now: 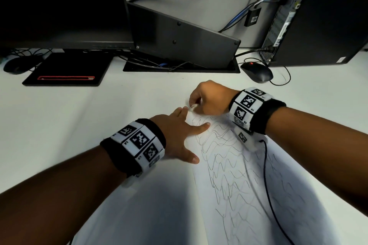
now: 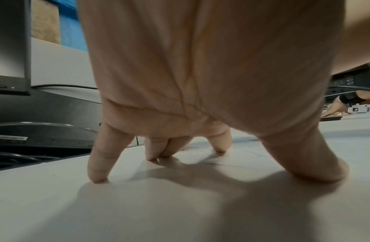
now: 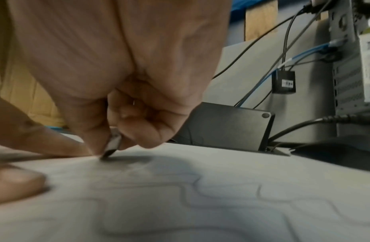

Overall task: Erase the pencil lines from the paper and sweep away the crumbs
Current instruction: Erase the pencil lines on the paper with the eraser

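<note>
Head view: your right hand (image 1: 211,98) pinches the eraser (image 1: 192,107) at the far left corner of the paper (image 1: 249,185). Your left hand (image 1: 179,137) lies spread flat, fingers pinning the paper's left edge just beside the eraser. Pencil lines (image 1: 229,165) run from the eraser back toward you along the sheet's long axis, so the right hand is nearer the work. Left wrist view: fingertips (image 2: 98,177) splayed on the desk (image 2: 138,212), holding nothing. Right wrist view: eraser (image 3: 113,145) tip touches paper, lines (image 3: 192,185) untouched on the near side. No containers, crumbs not visible.
</note>
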Demonstrator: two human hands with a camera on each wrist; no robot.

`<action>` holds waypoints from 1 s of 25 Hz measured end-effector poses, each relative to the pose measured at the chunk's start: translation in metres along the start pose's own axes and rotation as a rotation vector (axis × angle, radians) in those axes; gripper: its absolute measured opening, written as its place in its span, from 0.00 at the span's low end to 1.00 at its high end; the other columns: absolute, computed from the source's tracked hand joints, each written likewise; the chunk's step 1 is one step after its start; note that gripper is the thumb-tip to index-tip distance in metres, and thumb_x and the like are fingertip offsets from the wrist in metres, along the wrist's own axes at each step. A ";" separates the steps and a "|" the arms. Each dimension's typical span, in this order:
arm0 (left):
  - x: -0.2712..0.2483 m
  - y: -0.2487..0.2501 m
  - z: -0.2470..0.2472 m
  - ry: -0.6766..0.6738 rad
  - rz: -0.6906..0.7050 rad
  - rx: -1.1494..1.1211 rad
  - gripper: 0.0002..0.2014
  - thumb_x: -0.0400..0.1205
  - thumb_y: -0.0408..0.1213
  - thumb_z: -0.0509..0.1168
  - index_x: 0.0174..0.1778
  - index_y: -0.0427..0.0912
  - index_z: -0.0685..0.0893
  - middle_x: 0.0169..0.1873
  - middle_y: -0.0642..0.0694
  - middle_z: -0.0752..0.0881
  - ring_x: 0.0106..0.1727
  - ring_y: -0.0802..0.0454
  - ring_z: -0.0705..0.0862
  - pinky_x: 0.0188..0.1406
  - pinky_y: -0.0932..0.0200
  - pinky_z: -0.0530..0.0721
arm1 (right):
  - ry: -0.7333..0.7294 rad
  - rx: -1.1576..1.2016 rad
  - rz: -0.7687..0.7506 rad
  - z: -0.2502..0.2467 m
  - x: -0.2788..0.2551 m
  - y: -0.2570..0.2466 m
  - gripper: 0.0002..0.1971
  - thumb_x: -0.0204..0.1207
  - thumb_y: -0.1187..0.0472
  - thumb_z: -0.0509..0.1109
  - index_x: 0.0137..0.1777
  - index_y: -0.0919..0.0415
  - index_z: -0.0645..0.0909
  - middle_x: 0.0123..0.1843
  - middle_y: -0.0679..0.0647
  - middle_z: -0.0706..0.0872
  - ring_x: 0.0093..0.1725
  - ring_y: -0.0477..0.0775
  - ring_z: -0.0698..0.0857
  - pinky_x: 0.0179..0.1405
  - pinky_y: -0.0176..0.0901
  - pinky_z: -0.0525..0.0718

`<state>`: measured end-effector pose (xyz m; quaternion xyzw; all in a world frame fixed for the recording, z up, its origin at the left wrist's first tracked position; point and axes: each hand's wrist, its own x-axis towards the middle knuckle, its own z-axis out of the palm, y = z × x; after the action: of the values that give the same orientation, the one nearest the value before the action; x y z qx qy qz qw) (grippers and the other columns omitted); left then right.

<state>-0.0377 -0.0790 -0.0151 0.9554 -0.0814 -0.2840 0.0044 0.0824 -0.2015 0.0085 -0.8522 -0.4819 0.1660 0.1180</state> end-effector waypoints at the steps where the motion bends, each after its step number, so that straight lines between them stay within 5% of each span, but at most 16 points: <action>1: 0.000 0.000 0.000 0.002 0.007 -0.007 0.47 0.74 0.75 0.61 0.81 0.76 0.37 0.87 0.44 0.35 0.87 0.47 0.34 0.80 0.39 0.63 | -0.062 -0.003 -0.025 0.001 -0.002 -0.003 0.06 0.74 0.61 0.73 0.49 0.54 0.89 0.39 0.41 0.84 0.37 0.36 0.81 0.36 0.29 0.75; 3: -0.001 -0.001 0.000 -0.006 0.013 -0.021 0.48 0.73 0.75 0.62 0.81 0.76 0.37 0.87 0.45 0.35 0.86 0.47 0.33 0.81 0.39 0.62 | -0.122 -0.010 -0.035 0.001 -0.004 -0.003 0.06 0.74 0.59 0.74 0.48 0.52 0.89 0.39 0.41 0.86 0.38 0.37 0.81 0.36 0.28 0.76; 7: -0.001 -0.001 -0.001 -0.012 -0.003 -0.011 0.48 0.73 0.75 0.62 0.80 0.77 0.36 0.86 0.41 0.34 0.87 0.47 0.33 0.80 0.38 0.64 | 0.018 -0.003 0.024 0.004 -0.007 0.003 0.08 0.71 0.61 0.73 0.49 0.54 0.89 0.41 0.44 0.85 0.44 0.48 0.84 0.45 0.39 0.83; 10: -0.002 -0.001 -0.001 -0.012 0.003 -0.005 0.48 0.73 0.75 0.62 0.81 0.76 0.38 0.86 0.42 0.33 0.86 0.47 0.33 0.80 0.39 0.64 | -0.079 0.016 -0.017 0.006 -0.013 -0.001 0.07 0.71 0.61 0.74 0.47 0.55 0.90 0.40 0.46 0.88 0.40 0.46 0.84 0.42 0.37 0.83; 13: -0.001 0.001 -0.002 -0.014 -0.006 0.010 0.48 0.73 0.76 0.61 0.80 0.77 0.36 0.86 0.40 0.34 0.87 0.46 0.34 0.80 0.37 0.66 | 0.062 0.036 0.094 0.001 -0.011 0.012 0.06 0.71 0.59 0.75 0.46 0.56 0.89 0.41 0.46 0.89 0.43 0.48 0.85 0.46 0.41 0.85; 17: -0.001 0.000 -0.001 -0.012 -0.006 0.006 0.48 0.72 0.76 0.62 0.80 0.77 0.37 0.86 0.40 0.35 0.87 0.46 0.35 0.79 0.37 0.64 | -0.052 0.013 0.016 0.006 -0.012 0.001 0.04 0.70 0.60 0.76 0.44 0.55 0.90 0.39 0.46 0.89 0.40 0.44 0.85 0.42 0.37 0.84; 21: -0.001 0.000 -0.001 -0.007 -0.009 0.020 0.48 0.72 0.77 0.61 0.79 0.78 0.35 0.86 0.40 0.35 0.87 0.45 0.36 0.78 0.36 0.66 | 0.054 0.003 0.089 0.001 -0.009 0.008 0.04 0.71 0.60 0.75 0.44 0.57 0.89 0.38 0.46 0.88 0.40 0.47 0.84 0.43 0.41 0.83; 25: 0.000 -0.001 0.000 -0.007 0.002 -0.005 0.49 0.71 0.77 0.62 0.80 0.77 0.36 0.86 0.40 0.36 0.87 0.47 0.35 0.79 0.38 0.63 | -0.045 0.035 0.019 0.006 -0.013 -0.001 0.03 0.70 0.60 0.76 0.43 0.55 0.90 0.38 0.46 0.89 0.39 0.44 0.85 0.40 0.36 0.83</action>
<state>-0.0374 -0.0777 -0.0154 0.9543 -0.0814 -0.2875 0.0068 0.0728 -0.2118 0.0054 -0.8506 -0.4734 0.1947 0.1203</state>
